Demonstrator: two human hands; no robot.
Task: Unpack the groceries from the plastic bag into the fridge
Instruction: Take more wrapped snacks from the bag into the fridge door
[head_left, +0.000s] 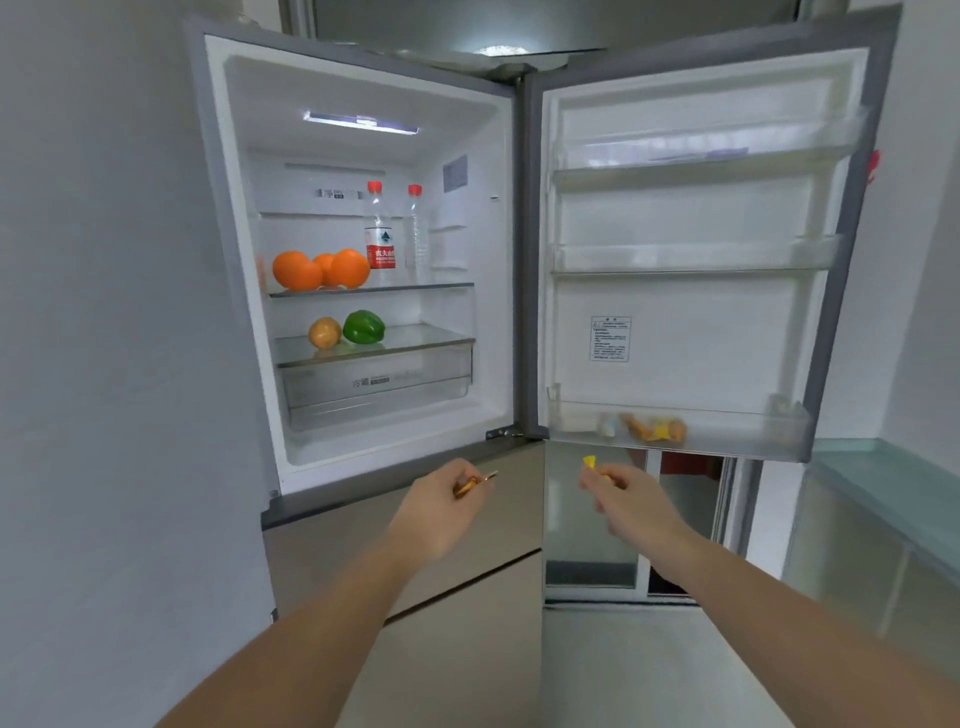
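The fridge (249, 291) stands open, its door (841, 291) swung to the right. My left hand (441, 512) pinches a small orange-gold wrapped sweet (475, 484) just below the fridge compartment. My right hand (631, 501) pinches a small yellow-wrapped sweet (590, 462) under the lowest door bin (737, 434). That bin holds several small wrapped sweets (654, 428). Inside, oranges (322, 270) and two water bottles (381, 234) stand on the upper shelf; a potato (324, 332) and a green pepper (363, 327) lie on the lower shelf. No plastic bag is in view.
A clear drawer (379, 384) sits under the lower shelf. The upper door bins (696, 257) hold nothing I can see. A grey wall (104, 312) runs close on the left. A glass-topped counter (893, 493) stands at the right, beyond the door.
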